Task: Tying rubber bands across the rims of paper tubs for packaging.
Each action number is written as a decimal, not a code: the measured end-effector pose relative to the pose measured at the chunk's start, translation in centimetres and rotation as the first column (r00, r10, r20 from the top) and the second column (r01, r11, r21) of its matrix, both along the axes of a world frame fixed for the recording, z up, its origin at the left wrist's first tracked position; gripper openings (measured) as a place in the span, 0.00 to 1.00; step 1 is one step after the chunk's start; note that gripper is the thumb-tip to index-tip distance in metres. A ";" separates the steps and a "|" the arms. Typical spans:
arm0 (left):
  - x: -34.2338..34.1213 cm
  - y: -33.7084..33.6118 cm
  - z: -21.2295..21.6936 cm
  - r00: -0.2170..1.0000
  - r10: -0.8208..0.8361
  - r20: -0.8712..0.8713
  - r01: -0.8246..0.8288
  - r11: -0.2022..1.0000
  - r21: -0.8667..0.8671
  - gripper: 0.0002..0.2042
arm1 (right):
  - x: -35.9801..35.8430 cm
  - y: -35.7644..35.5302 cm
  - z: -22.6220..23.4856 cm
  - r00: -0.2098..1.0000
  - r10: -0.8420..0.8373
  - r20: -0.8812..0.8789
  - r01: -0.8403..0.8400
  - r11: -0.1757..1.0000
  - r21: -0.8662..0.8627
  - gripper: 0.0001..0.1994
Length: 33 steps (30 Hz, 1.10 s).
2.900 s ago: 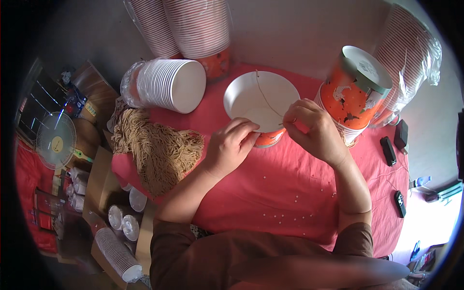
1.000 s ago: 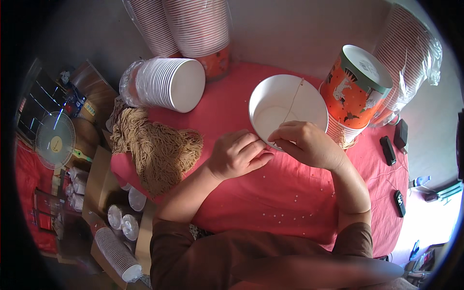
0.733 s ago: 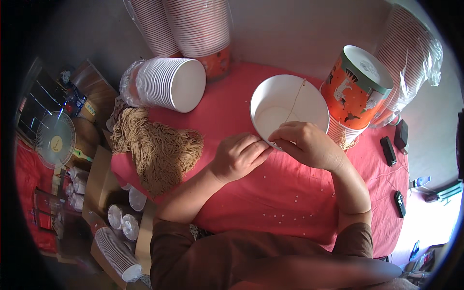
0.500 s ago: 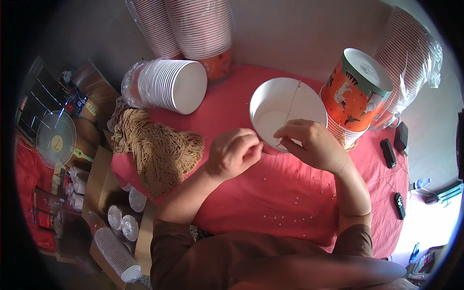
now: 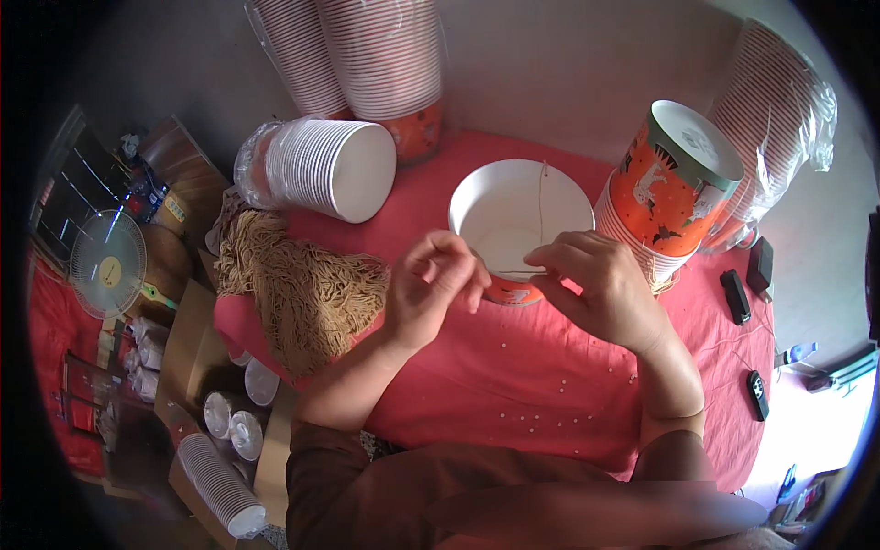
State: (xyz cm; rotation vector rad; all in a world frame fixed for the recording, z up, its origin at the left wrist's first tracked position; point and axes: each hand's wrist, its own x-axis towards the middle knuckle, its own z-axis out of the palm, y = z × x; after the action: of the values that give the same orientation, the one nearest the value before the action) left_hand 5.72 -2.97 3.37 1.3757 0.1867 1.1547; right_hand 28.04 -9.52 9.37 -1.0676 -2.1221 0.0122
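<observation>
White paper bowl (image 5: 513, 215) at frame centre on red cloth (image 5: 513, 403), thin string (image 5: 541, 206) across it running top to bottom. Right hand (image 5: 600, 289) pinches string at near rim; left hand (image 5: 431, 289) loosely curled, empty, just left of bowl.

A sleeve of nested white cups (image 5: 325, 170) is lying sideways on the red cloth (image 5: 513, 385), beside a heap of tan cord (image 5: 298, 289). Striped cup stacks (image 5: 367, 55) are standing behind. An orange lidded tub (image 5: 674, 179) is sitting right. A small fan (image 5: 108, 264) is lying far left.
</observation>
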 end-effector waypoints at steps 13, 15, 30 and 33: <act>0.6 -1.6 0.1 0.971 -0.055 -0.231 0.062 0.998 0.020 0.18 | -1.2 -0.5 -0.4 0.975 0.198 -0.104 -0.205 0.976 -0.069 0.13; 0.7 -1.7 0.3 0.970 -0.061 -0.235 0.067 0.998 0.018 0.19 | -1.2 -0.4 -0.4 0.975 0.198 -0.097 -0.205 0.976 -0.069 0.13; 1.1 -1.3 -0.4 0.949 0.199 -0.246 -0.097 0.923 0.371 0.05 | -0.7 -0.1 -0.6 0.980 0.139 -0.140 -0.144 0.989 -0.024 0.09; 1.0 -1.4 -0.5 0.949 0.226 -0.220 -0.152 0.939 0.308 0.04 | -0.6 -0.1 -0.5 0.985 0.133 -0.106 -0.138 0.989 -0.045 0.09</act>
State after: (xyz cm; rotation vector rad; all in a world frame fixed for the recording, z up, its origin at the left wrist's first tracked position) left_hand 6.74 -4.33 2.84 1.7979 0.3522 1.1968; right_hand 27.47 -9.64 8.88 -0.9300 -2.1068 0.1848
